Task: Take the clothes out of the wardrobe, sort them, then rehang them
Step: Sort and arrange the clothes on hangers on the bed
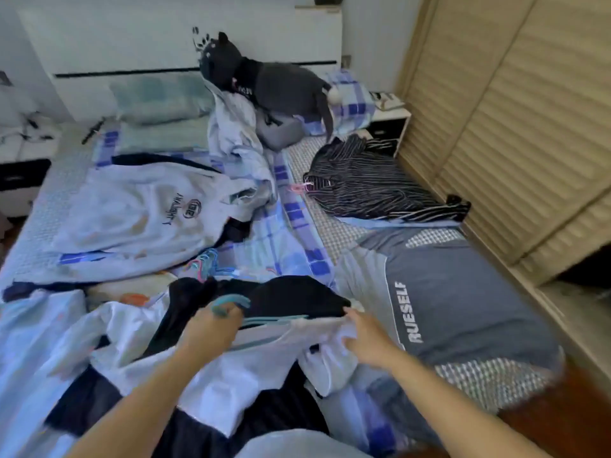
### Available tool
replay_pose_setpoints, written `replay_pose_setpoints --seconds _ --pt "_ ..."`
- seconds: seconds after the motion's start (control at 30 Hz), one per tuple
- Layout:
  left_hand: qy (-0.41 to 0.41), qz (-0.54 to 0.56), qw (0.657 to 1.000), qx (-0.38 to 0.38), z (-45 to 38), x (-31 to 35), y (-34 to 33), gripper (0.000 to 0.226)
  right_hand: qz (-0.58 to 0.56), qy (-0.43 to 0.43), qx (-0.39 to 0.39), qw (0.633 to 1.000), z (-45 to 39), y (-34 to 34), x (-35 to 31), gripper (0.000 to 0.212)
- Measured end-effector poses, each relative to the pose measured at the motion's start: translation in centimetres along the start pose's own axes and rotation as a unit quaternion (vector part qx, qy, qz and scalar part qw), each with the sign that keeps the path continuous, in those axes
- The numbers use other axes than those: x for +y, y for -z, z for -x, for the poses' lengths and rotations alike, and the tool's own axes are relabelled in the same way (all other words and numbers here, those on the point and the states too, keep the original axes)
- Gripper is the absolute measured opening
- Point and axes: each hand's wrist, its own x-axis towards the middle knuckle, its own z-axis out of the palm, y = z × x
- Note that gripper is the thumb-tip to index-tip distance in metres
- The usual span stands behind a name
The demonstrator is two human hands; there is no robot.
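A teal hanger (pixel 231 304) is gripped by the left hand (pixel 211 328), fingers curled round its hook end, at the near middle of the bed (pixel 29 206). A white garment (pixel 231 368) is pinched at its edge by the right hand (pixel 367 338), just right of a black garment (pixel 291 297) lying under the hanger. Sorted piles are seen beyond: grey hoodie (pixel 142 209) far left, striped shirt (pixel 367 186) far right, grey RUESELF shorts (pixel 463 292) near right beside the louvred wardrobe doors (pixel 515 127). More hangers (pixel 201 262) lie mid-bed. A dark cat (pixel 264 84) is perched on the bedding at the far end.

Risks judged: the white fabric could be snagged on the hanger arm if pulled sideways; the black garment could be dragged along and piles mixed; piles could be disturbed by the cat.
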Motion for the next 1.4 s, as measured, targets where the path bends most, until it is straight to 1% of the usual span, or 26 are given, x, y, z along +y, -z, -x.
replay_pose_setpoints --seconds 0.03,0.07,0.1,0.13,0.2,0.3,0.37,0.43,0.47,0.5,0.57,0.6,0.63,0.67,0.73,0.8,0.87,0.97,1.07,1.13,1.17,1.2,1.27,1.3,1.33,1.4 --pt "0.03 0.007 0.999 -0.021 -0.1 -1.5 -4.0 0.045 -0.012 -0.084 -0.023 0.996 1.3 -2.9 4.7 0.057" --pt "0.05 -0.008 0.998 -0.027 0.0 -3.1 -7.4 0.034 -0.005 -0.15 -0.042 0.988 2.6 -5.7 9.0 0.051" --pt "0.062 -0.019 0.997 -0.034 0.5 -3.7 -9.8 0.023 -0.001 -0.201 -0.069 0.977 4.0 -8.0 12.8 0.047" --pt "0.059 -0.053 0.996 -0.04 1.6 -3.5 -11.7 0.017 0.002 -0.233 -0.104 0.967 5.4 -9.8 16.1 0.046" --pt "0.076 -0.106 0.991 -0.034 2.3 -3.3 -13.4 0.008 0.012 -0.269 -0.141 0.953 7.1 -12.2 21.0 0.048" --pt "0.115 -0.099 0.988 -0.003 2.2 -1.6 -12.9 0.013 0.064 -0.268 -0.143 0.951 7.0 -12.6 24.0 0.048" --pt "0.108 -0.149 0.983 0.017 1.6 0.0 -11.4 0.012 0.074 -0.268 -0.138 0.951 4.6 -10.5 22.8 0.038" --pt "0.114 -0.227 0.967 0.033 1.4 -0.3 -9.4 0.013 0.07 -0.248 -0.089 0.962 0.2 -8.0 20.8 0.029" --pt "0.128 -0.268 0.954 0.031 1.6 -1.1 -8.6 0.016 0.049 -0.235 -0.055 0.969 -2.6 -6.8 19.4 0.027" --pt "0.162 -0.293 0.942 0.009 1.9 -1.9 -7.7 0.017 0.022 -0.223 -0.014 0.974 -5.3 -6.0 18.1 0.029" --pt "0.243 -0.32 0.915 -0.046 3.0 -3.2 -6.7 0.019 -0.032 -0.188 0.008 0.982 -10.6 -4.7 15.1 0.033" --pt "0.252 -0.307 0.917 -0.032 3.4 -3.7 -6.5 0.017 -0.052 -0.166 0.001 0.985 -12.8 -4.3 13.7 0.033" --pt "0.259 -0.277 0.926 0.003 3.6 -3.8 -6.5 0.014 -0.062 -0.142 -0.019 0.988 -15.2 -4.6 12.4 0.033" --pt "0.248 -0.265 0.931 0.039 3.4 -4.2 -6.6 0.013 -0.065 -0.123 -0.041 0.989 -17.0 -4.9 11.3 0.033" --pt "0.233 -0.27 0.932 0.07 3.7 -5.0 -7.6 0.015 -0.061 -0.1 -0.088 0.989 -20.0 -7.1 9.7 0.032" --pt "0.181 -0.246 0.947 0.097 4.5 -5.2 -9.6 0.016 -0.053 -0.112 -0.137 0.983 -21.3 -10.1 9.4 0.03" --pt "0.146 -0.232 0.954 0.12 5.3 -5.4 -11.4 0.015 -0.039 -0.119 -0.151 0.981 -21.9 -13.1 9.8 0.039" --pt "0.153 -0.185 0.959 0.153 5.7 -5.3 -12.1 0.014 -0.016 -0.135 -0.157 0.978 -21.6 -14.2 9.1 0.047" --pt "0.15 -0.149 0.962 0.171 6.3 -5.8 -12.0 0.017 -0.074 -0.163 -0.187 0.966 -20.9 -14.2 8.3 0.05" --pt "0.138 -0.139 0.965 0.172 6.4 -5.5 -11.1 0.02 -0.135 -0.152 -0.155 0.967 -19.5 -13.7 8.3 0.038" --pt "0.136 -0.145 0.967 0.161 6.4 -5.2 -10.7 0.021 -0.159 -0.141 -0.12 0.97 -18.5 -13.2 8.5 0.029" --pt "0.131 -0.153 0.97 0.136 6.2 -4.9 -10.0 0.022 -0.165 -0.138 -0.066 0.974 -17.2 -11.8 8.6 0.022" --pt "0.161 -0.154 0.973 0.064 5.3 -4.6 -8.4 0.02 -0.14 -0.149 0.054 0.977 -14.6 -8.4 9.7 0.025" --pt "0.166 -0.166 0.972 0.033 4.7 -3.8 -7.4 0.022 -0.144 -0.154 0.11 0.971 -12.8 -5.6 10.4 0.026" --pt "0.151 -0.183 0.971 0.018 3.9 -3.3 -6.8 0.027 -0.16 -0.155 0.152 0.963 -10.8 -2.9 10.8 0.025" --pt "0.08 -0.207 0.975 0.009 1.3 -0.2 -4.8 0.031 -0.185 -0.149 0.218 0.946 -6.8 3.8 11.3 0.023"
